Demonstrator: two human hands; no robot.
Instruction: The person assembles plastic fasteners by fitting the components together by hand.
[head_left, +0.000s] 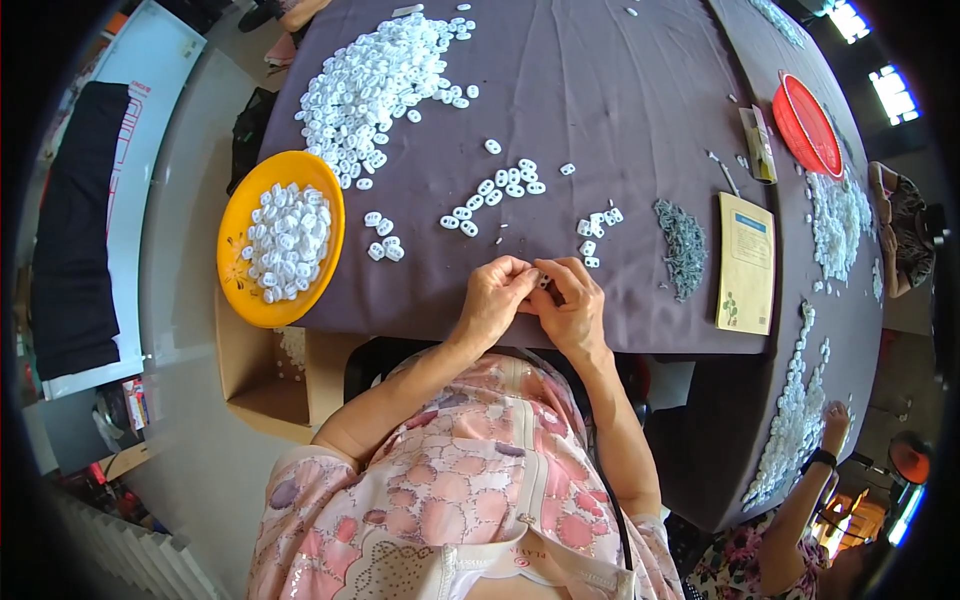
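Head view: both hands meet at the near edge of a desk (600,110) draped in matte purple-brown cloth. The left hand (492,298) and the right hand (572,305) press together, fingertips pinched on a small white plastic piece (543,282) held between them just above the cloth; each grip is closed on that piece, though most of it is hidden by the fingers.

Just beyond the hands lie loose white plastic pieces (497,190), small, rounded and glossy, with holes through them, scattered in little groups. A larger heap of the same pieces (375,80) spreads over the far left of the desk. At the left edge sits a round orange dish (232,255), smooth plastic, filled with a mound of the white pieces. To the right of the hands lies a small grey pile of tiny metal parts (684,245), rough and tangled in look.

Beside that pile is a flat rectangular tan booklet (746,262) with a blue band near its top and a small green mark at its lower corner. Farther off lies a slim yellowish packet (759,143), and next to it a round red lid (808,125) with a ribbed rim. Under the desk's left edge stands an open cardboard box (265,385). Another person's hand (835,418) rests at the right among more white pieces.
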